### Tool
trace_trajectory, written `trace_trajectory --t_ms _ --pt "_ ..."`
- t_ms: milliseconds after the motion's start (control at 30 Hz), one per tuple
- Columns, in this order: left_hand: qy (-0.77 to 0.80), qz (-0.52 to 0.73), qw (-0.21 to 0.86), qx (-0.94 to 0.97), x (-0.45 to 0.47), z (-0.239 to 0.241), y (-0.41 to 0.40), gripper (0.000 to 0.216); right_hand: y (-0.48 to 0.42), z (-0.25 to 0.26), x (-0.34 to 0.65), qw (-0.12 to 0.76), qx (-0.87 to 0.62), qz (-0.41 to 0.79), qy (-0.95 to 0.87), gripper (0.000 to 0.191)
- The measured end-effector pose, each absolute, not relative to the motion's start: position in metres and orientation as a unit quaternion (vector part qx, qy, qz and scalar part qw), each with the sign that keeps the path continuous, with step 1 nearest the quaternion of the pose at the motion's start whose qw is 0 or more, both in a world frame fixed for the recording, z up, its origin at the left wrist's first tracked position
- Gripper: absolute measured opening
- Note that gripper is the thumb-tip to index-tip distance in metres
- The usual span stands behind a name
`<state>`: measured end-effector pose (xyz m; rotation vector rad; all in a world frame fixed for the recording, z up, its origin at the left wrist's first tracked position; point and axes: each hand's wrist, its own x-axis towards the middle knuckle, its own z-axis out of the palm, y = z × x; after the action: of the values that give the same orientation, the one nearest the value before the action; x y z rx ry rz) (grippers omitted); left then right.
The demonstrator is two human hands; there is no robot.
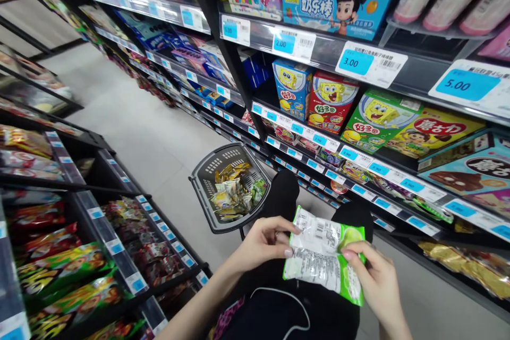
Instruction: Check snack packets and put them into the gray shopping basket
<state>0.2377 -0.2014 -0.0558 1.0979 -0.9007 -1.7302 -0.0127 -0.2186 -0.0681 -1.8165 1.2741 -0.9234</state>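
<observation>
The left hand [271,240] and right hand [371,266] pinch a shiny, square white-and-green plastic packet [319,252] between them, maybe to keep its printed side flat. A grey plastic basket [204,187] sits past the left grip.

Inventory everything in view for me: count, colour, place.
snack packet: one, green and white, between both hands
basket: one, grey, beside the left leg
basket packets: several, yellow, white and green, in the basket
cartoon boxes: three, blue, red and green, middle right shelf
yellow box: one, yellow, beside the green one
display boxes: at least two, pink and blue, upper shelf
gold packets: several, gold, low right shelf
bagged snacks: many, mostly red and green, left racks
price tags: many, white and blue, shelf edges
legs: two, black-clad, beneath
left hand: one, bare, on the packet's left edge
right hand: one, bare, on its right edge
</observation>
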Motion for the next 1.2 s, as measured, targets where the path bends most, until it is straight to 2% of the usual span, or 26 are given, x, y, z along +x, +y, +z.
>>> trace_trajectory --t_ms 100,267,367,533,667,800,967,1200 --pt "-0.363 -0.681 0.44 0.46 0.236 -0.062 -0.203 0.036 -0.217 -0.074 -0.013 0.365 -0.679 -0.381 0.51 0.016" --pt "-0.444 -0.572 0.48 0.496 0.228 -0.064 -0.203 0.029 -0.217 -0.079 -0.017 0.371 -0.651 -0.447 0.488 0.013" --pt "-0.517 -0.494 0.492 0.497 0.226 -0.062 -0.203 0.025 -0.22 -0.079 -0.022 0.378 -0.676 -0.443 0.451 0.021" --pt "-0.698 -0.306 0.465 0.45 0.229 -0.052 -0.203 0.018 -0.221 -0.078 -0.026 0.339 -0.715 -0.411 0.453 0.006" --pt "-0.744 -0.222 0.458 0.433 0.229 -0.043 -0.204 0.017 -0.217 -0.075 -0.024 0.307 -0.715 -0.435 0.454 0.009" --pt "-0.72 -0.226 0.473 0.456 0.227 -0.038 -0.205 0.016 -0.206 -0.069 -0.017 0.289 -0.709 -0.443 0.467 0.011" --pt "-0.658 -0.331 0.463 0.494 0.226 -0.03 -0.204 0.029 -0.193 -0.058 -0.015 0.286 -0.675 -0.44 0.519 0.021" --pt "-0.681 -0.395 0.41 0.46 0.224 -0.02 -0.206 0.025 -0.195 -0.046 -0.026 0.341 -0.661 -0.394 0.54 0.026"
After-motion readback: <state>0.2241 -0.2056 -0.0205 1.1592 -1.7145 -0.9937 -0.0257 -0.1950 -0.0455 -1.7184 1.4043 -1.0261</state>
